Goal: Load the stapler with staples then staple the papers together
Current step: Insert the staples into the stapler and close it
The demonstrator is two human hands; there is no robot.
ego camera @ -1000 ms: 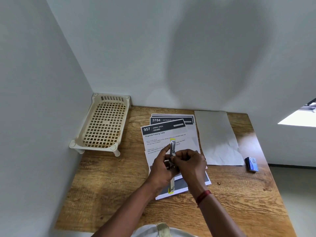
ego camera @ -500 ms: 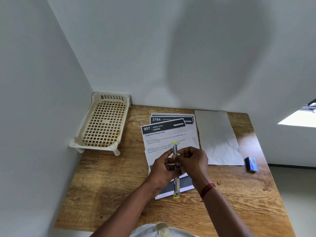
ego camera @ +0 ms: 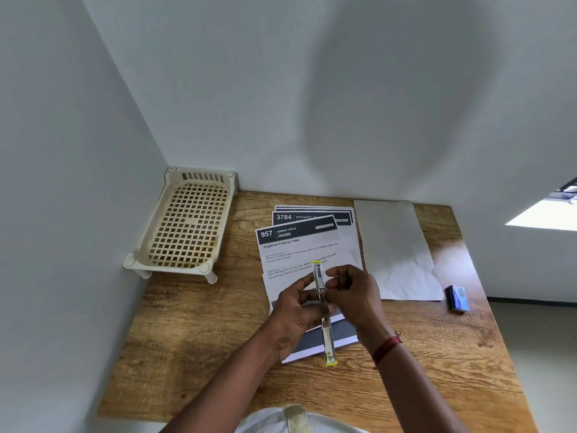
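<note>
A single wide-angle camera worn on the head looks forward and steeply down onto a wooden table (ego camera: pixel 193 345) set in a room corner; the two walls bend outward toward the frame edges; the person's forearms enter from the bottom edge, meeting close below the lens near centre; the table's far edge lies at mid-height, against the back wall; no second view shares the scene.

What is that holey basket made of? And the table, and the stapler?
The basket looks like cream plastic: moulded grid, matte, slightly yellowed. The table shows brown wood grain, maybe real wood or a printed laminate. The stapler, held by both hands, looks like shiny silver metal with yellow tips, probably plastic.
</note>
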